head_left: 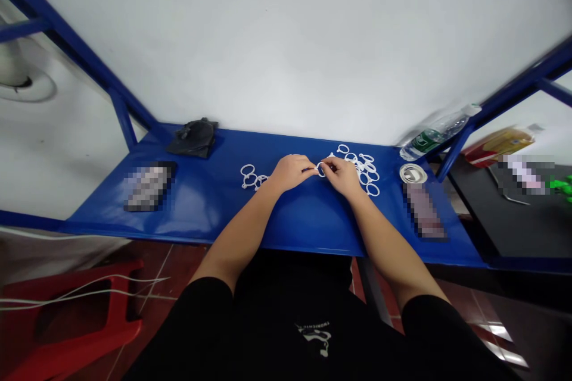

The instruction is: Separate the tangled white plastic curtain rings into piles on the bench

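Over the middle of the blue table, my two hands meet at one white plastic ring (319, 172), which looks like a curtain ring. My right hand (343, 177) pinches its right side. The fingertips of my left hand (291, 171) are closed at the ring's left edge, where a small part is hidden by them. To the right of my right hand lies a loose pile of similar white rings (369, 168), each with a small eyelet. A smaller group of white rings (248, 180) lies left of my left hand, partly covered by it.
A black plastic bag (195, 138) and a blurred-out flat object (149, 187) are on the left of the blue tabletop (308, 226). At right are a water bottle (440, 134), a coiled white cable (413, 174) and another blurred item (423, 211). Blue metal posts frame both sides.
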`<state>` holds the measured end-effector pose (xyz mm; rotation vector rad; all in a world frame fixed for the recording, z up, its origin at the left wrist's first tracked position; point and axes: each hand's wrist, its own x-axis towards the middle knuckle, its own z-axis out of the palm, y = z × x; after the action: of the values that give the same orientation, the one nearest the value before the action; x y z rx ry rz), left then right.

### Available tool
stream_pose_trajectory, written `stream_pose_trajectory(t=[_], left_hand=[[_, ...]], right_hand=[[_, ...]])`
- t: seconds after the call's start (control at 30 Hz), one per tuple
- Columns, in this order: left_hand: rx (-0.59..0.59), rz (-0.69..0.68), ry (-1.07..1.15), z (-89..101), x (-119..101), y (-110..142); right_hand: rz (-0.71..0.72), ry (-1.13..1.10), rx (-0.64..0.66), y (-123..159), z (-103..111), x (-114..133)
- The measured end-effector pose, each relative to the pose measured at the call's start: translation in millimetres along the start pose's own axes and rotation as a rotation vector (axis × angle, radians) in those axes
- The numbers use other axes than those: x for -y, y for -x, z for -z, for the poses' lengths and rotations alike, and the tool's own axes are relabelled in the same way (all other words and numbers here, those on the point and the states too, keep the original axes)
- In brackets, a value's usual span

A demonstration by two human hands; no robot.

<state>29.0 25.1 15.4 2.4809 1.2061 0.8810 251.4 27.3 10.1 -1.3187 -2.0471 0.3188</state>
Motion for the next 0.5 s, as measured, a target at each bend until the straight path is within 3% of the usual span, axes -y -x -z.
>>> stream_pose_trajectory(t=[0.27,0.5], left_hand=[[-0.024,-0.004,-0.023,3.4,-3.7,1.7],[-0.039,0.014,-0.02,5.0,-2.9,1.5]], right_hand=[[0.096,-0.082,0.004,0.3,-3.9,1.6],[0.221,-0.166,0.158,1.7,-2.3,6.4]])
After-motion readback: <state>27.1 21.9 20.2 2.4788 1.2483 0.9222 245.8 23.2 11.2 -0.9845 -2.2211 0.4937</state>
